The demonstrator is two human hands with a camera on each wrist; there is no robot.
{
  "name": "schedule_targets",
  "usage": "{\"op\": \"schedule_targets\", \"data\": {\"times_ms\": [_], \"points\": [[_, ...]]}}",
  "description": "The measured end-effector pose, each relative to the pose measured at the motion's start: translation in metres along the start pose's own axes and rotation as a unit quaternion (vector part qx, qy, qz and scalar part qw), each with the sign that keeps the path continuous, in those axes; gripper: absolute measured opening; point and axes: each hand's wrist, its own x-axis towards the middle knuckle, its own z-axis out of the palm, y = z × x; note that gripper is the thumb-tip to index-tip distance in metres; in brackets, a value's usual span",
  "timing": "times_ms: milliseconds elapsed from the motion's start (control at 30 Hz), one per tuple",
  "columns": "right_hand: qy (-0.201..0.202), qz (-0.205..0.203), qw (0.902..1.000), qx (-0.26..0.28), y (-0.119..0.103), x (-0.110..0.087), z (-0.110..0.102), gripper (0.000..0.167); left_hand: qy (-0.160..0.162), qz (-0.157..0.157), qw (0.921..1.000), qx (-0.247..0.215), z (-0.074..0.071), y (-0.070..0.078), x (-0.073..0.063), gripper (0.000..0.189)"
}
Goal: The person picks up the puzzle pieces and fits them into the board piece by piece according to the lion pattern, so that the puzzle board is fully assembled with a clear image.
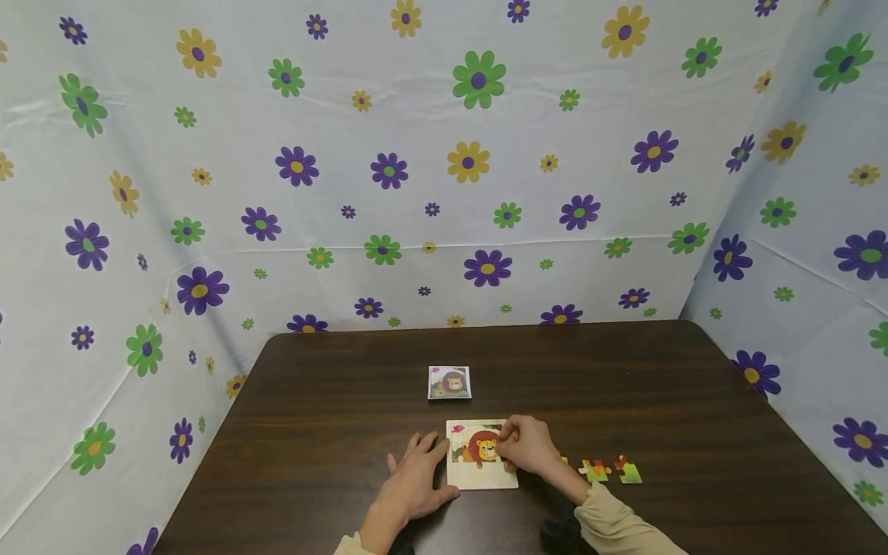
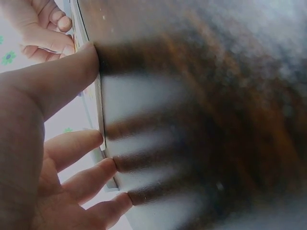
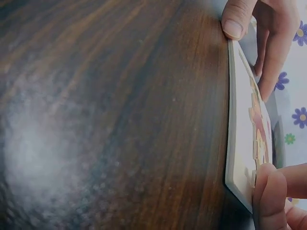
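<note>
A light wooden puzzle board point(image 1: 482, 479) lies on the dark table, its upper part filled with joined pieces that form a lion picture point(image 1: 479, 441). My left hand point(image 1: 412, 482) rests at the board's left side, fingers spread, thumb by the lower left corner. The left wrist view shows its thumb and fingertips point(image 2: 96, 139) along the board's edge. My right hand point(image 1: 530, 445) is over the board's right side, thumb and fingers pinching a puzzle piece at the end of the lion row. In the right wrist view, the fingers point(image 3: 271, 191) mostly hide that piece.
Loose puzzle pieces point(image 1: 595, 470) and a green-and-red piece point(image 1: 629, 470) lie right of the board, partly behind my right wrist. A small lion picture card point(image 1: 449, 383) lies beyond the board. Flowered white cloth point(image 1: 416, 193) surrounds the dark table point(image 1: 312, 462).
</note>
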Motion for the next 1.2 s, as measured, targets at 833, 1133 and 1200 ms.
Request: {"op": "schedule_targets", "data": {"times_ms": [833, 1133, 1200], "points": [[-0.116, -0.317, 0.9198, -0.201, 0.02, 0.011, -0.023, 0.018, -0.002, -0.002, 1.0, -0.004, 0.0, 0.0, -0.001, 0.07], [-0.098, -0.33, 0.9121, -0.223, 0.02, 0.012, -0.019, 0.018, 0.0, -0.004, 1.0, -0.003, 0.001, -0.001, 0.001, 0.07], [-0.095, -0.333, 0.91, -0.228, 0.019, 0.013, -0.019, 0.018, 0.0, -0.003, 1.0, -0.002, 0.001, -0.001, 0.001, 0.07]]}}
